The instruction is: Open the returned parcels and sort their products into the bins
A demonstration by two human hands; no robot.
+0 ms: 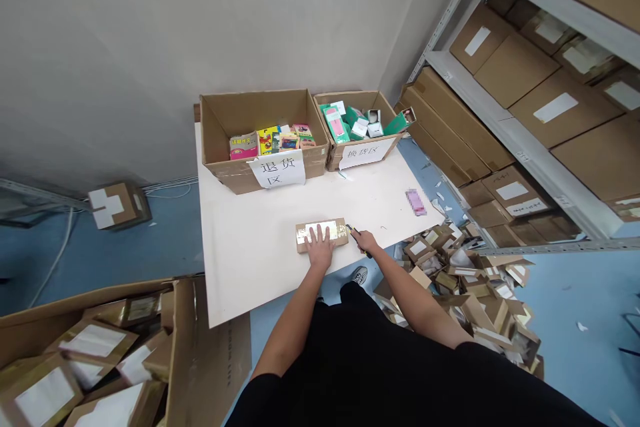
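A small taped cardboard parcel with a white label lies on the white table near its front edge. My left hand rests on top of it, fingers spread. In my right hand is a utility knife, its tip close to the parcel's right end; whether blade and cardboard touch I cannot tell. Farther right on the table lies a pink-purple item, blurred by pixels.
Two open cartons with paper signs, a larger one and a smaller one, hold colourful small boxes at the back. A parcel-filled carton stands lower left. Discarded cardboard covers the floor right, beside a metal shelf.
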